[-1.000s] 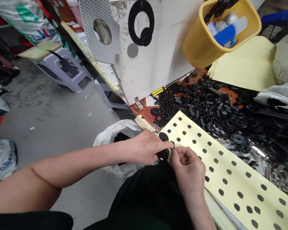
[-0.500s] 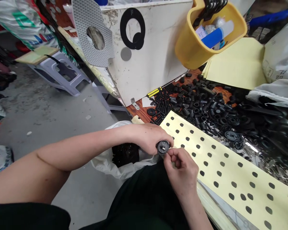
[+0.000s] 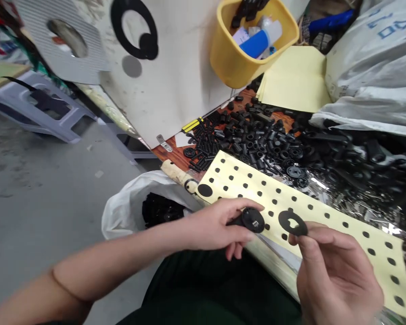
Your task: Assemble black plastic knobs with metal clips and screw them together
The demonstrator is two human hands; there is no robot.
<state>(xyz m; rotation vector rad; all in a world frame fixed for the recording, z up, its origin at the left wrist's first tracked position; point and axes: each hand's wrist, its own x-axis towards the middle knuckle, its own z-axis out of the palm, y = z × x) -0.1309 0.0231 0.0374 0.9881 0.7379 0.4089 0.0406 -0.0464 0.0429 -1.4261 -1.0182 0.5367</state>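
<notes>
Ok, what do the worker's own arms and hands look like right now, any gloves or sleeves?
No gloves, rings or watch on the left hand or right hand. The left forearm is uncovered past the elbow, no sleeve in view; the right arm is cut off at the wrist. Dark clothing covers the lap.

Black disc (image 3: 292, 223), black wheel (image 3: 252, 220), pale yellow black-dotted sheet (image 3: 328, 216), yellow bucket (image 3: 230, 58).

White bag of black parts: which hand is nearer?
Left. The left hand, holding a black wheel, sits just right of the white bag; the right hand, pinching a black disc, is farther right, beyond it.
</notes>
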